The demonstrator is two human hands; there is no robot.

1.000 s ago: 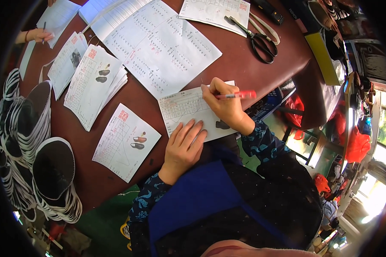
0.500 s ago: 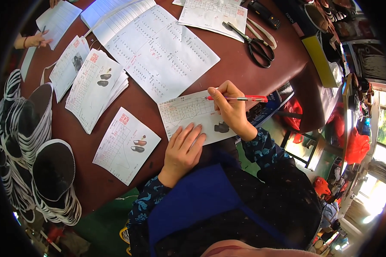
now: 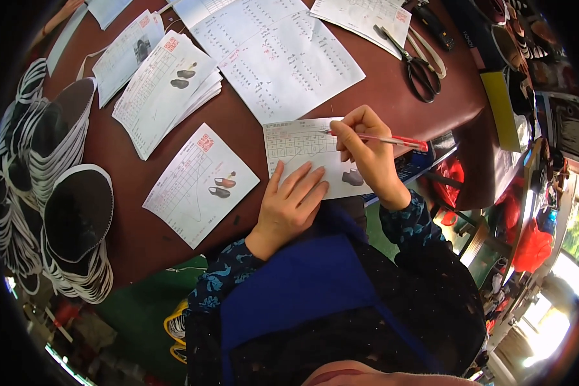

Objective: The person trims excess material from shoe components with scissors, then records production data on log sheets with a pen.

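While the right hand (image 3: pixel 367 151) pinches a red pen (image 3: pixel 383 139) between thumb and fingers, the tip is held at the form sheet (image 3: pixel 302 151) directly beneath, on its ruled upper part. The pen's length runs sideways, cap end away from the left hand (image 3: pixel 293 202), which is laid flat, fingers slightly spread, just beside on the sheet's lower edge. Scissors (image 3: pixel 418 64) lie well apart beyond the knuckles.
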